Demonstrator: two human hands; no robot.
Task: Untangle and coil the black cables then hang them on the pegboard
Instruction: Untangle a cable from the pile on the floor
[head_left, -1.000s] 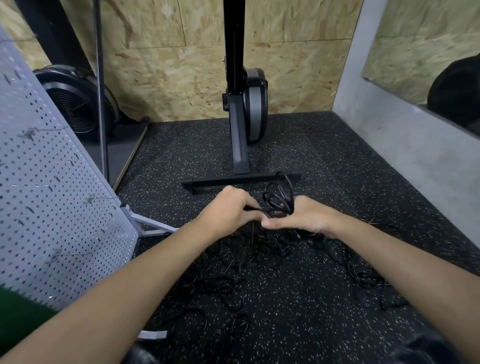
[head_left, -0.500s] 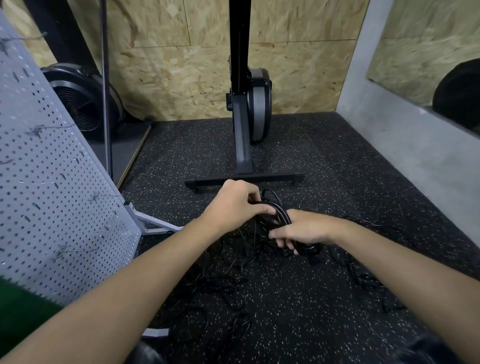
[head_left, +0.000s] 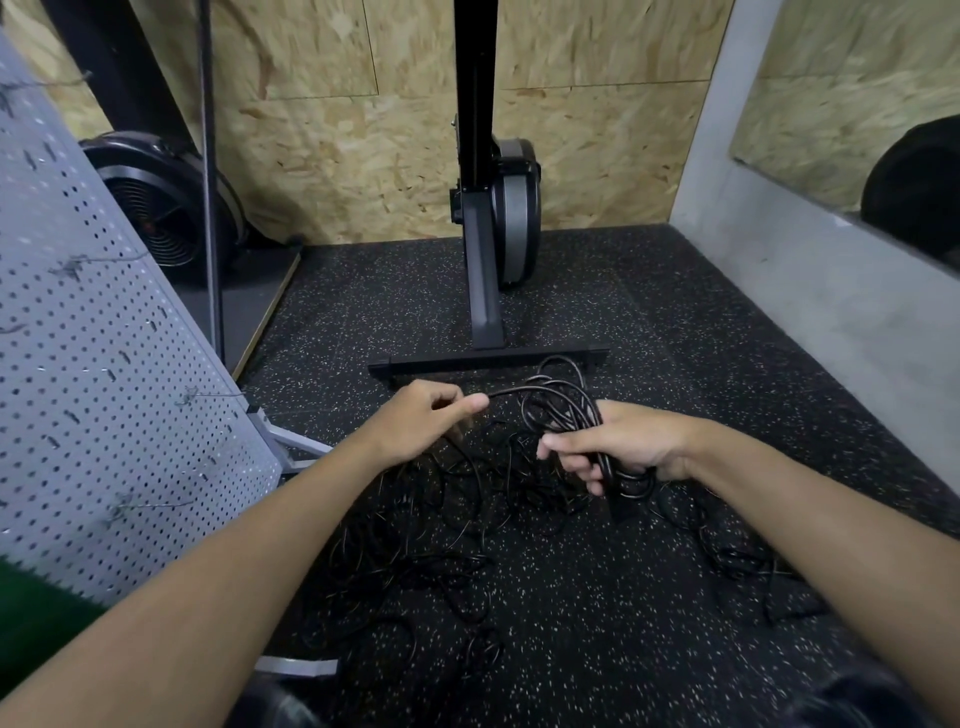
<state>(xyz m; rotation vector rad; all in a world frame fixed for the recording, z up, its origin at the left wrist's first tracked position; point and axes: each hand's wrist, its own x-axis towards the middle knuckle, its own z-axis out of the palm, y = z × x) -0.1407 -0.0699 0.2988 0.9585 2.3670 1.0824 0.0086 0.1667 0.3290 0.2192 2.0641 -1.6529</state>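
Low in the frame we see loose black cables tangled on the speckled floor, under and between our forearms. Just above centre, our right hand grips a coil of black cable, with loops rising past the knuckles and hanging below the fingers. Left of it, apart, our left hand pinches the strand running out of that coil. The pegboard leans along the left edge. Farther up stands a black machine stand, then the chipboard wall.
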